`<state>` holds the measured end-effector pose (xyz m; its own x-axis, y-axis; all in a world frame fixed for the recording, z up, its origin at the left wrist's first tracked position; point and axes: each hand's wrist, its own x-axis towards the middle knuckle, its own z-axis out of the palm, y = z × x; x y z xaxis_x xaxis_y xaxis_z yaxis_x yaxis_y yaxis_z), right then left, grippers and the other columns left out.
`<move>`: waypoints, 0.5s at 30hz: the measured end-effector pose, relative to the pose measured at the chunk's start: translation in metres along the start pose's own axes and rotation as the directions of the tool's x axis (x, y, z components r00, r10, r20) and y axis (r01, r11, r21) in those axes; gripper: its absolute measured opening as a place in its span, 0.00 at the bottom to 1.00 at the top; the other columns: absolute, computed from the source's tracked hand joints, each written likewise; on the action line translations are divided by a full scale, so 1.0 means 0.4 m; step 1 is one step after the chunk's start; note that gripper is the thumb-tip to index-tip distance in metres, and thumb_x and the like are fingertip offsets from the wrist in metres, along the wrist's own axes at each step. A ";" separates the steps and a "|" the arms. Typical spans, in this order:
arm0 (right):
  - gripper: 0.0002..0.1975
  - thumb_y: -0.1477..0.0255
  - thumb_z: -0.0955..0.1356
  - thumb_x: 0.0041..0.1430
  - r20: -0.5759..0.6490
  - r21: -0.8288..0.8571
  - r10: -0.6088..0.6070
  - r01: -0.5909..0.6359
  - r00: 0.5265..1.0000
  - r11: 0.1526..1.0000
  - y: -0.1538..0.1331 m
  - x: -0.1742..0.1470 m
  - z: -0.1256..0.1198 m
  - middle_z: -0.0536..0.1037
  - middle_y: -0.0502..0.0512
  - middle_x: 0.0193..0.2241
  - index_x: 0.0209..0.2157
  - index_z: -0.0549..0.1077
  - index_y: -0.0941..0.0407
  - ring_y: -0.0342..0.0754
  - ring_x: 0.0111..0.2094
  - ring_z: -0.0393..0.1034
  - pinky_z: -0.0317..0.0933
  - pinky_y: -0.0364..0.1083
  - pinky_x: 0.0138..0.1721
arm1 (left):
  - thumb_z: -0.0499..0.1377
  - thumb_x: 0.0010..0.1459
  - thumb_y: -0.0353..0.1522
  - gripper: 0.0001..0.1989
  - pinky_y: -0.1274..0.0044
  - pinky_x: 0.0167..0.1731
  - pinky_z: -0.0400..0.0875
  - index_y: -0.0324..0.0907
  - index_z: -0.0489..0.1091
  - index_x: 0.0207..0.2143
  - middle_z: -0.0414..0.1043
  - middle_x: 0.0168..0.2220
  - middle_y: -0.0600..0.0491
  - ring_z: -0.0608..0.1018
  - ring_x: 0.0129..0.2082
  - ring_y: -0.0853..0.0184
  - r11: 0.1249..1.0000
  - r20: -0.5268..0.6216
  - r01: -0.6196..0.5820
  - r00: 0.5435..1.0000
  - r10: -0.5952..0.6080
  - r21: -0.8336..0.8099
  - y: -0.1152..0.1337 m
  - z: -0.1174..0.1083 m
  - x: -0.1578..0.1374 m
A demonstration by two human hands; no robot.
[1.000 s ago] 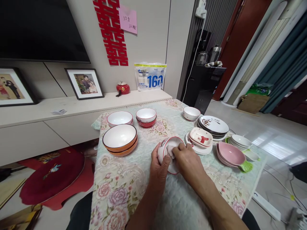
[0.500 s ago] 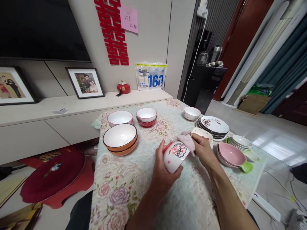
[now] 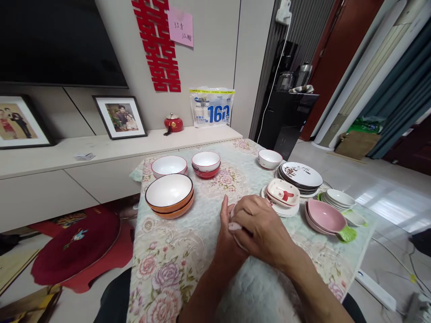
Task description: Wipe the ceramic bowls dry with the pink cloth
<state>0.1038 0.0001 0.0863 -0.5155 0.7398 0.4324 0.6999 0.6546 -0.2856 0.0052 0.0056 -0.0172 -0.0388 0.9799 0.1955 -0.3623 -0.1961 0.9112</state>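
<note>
The left hand (image 3: 229, 244) cups a bowl (image 3: 238, 241) from beneath and the side, one digit pointing up and away; the right hand (image 3: 261, 224) covers it, fingers bent and close together over a pale cloth (image 3: 235, 226). Bowl and cloth lie between the two sets of fingers, mostly hidden, so the exact grip cannot be told. Left of the fingers, stacked orange bowls (image 3: 170, 197) stand on the worktop (image 3: 161, 269); to their right are a rectangular dish (image 3: 284, 192) and, farther right, pink dishes (image 3: 325, 216).
</note>
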 end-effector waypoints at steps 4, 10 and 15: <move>0.07 0.69 0.66 0.62 -0.092 0.305 0.169 -0.134 0.981 0.943 0.080 0.000 -0.002 0.75 0.55 0.35 0.35 0.76 0.54 0.51 0.40 0.67 0.59 0.50 0.44 | 0.70 0.42 0.28 0.58 0.65 0.57 0.65 0.47 0.39 0.69 0.59 0.61 0.42 0.70 0.58 0.52 0.983 0.137 -0.097 0.988 0.076 0.155 0.025 -0.009 -0.008; 0.17 0.55 0.66 0.61 0.104 0.765 0.555 -0.422 0.826 0.486 0.213 -0.019 0.059 0.72 0.50 0.26 0.32 0.71 0.55 0.46 0.28 0.65 0.60 0.44 0.31 | 0.68 0.42 0.27 0.56 0.69 0.50 0.69 0.48 0.38 0.68 0.60 0.59 0.43 0.73 0.53 0.56 0.993 0.093 0.003 0.996 -0.014 0.121 0.040 -0.015 -0.001; 0.18 0.56 0.62 0.65 -0.003 0.735 0.600 -0.405 0.800 0.544 0.200 -0.019 0.087 0.76 0.53 0.29 0.33 0.73 0.55 0.50 0.34 0.69 0.63 0.47 0.36 | 0.66 0.45 0.27 0.53 0.66 0.55 0.65 0.45 0.40 0.67 0.64 0.56 0.43 0.72 0.55 0.55 0.991 0.029 0.016 0.999 -0.020 0.136 0.042 -0.035 0.017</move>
<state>0.1465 0.0524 0.0306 0.0084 0.9842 0.1771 0.2257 0.1706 -0.9591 -0.0143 0.0093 -0.0057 -0.0046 0.9822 0.1880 -0.2330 -0.1838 0.9549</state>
